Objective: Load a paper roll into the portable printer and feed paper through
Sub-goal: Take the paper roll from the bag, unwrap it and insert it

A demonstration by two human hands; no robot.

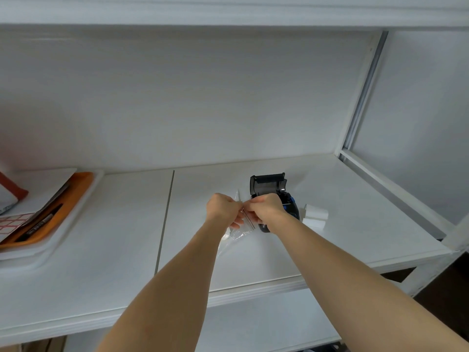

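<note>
Left hand (222,208) and right hand (264,209) pinched shut on clear bag (237,233), seemingly to pull it open; printer (275,196) lid-up for loading; rolls (314,217) just right, on shelf (330,250)

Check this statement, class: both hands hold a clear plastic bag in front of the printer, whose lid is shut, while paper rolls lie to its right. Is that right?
Not quite. In the head view the printer's lid stands open, hinged up at the back. The rest holds: the left hand and right hand pinch the clear plastic bag, and the paper rolls lie to the printer's right.
</note>
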